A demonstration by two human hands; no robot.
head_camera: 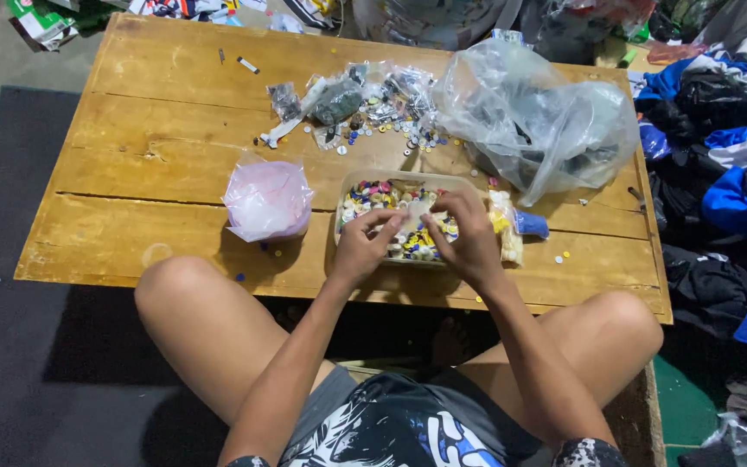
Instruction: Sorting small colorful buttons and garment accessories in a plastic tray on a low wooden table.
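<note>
Left hand (362, 248), right hand (469, 238), small clear packet (414, 214) pinched between, button tub (372, 186) beneath

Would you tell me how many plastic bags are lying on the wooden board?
3, perhaps more: a pink bag at left, a large clear bag at right, and small clear bags bunched at the back, hard to separate.

A clear plastic tub (352, 186) of mixed colourful buttons is sitting near the front edge of the wooden surface (131, 233); a small pale piece (414, 214) is being pinched above it.
</note>
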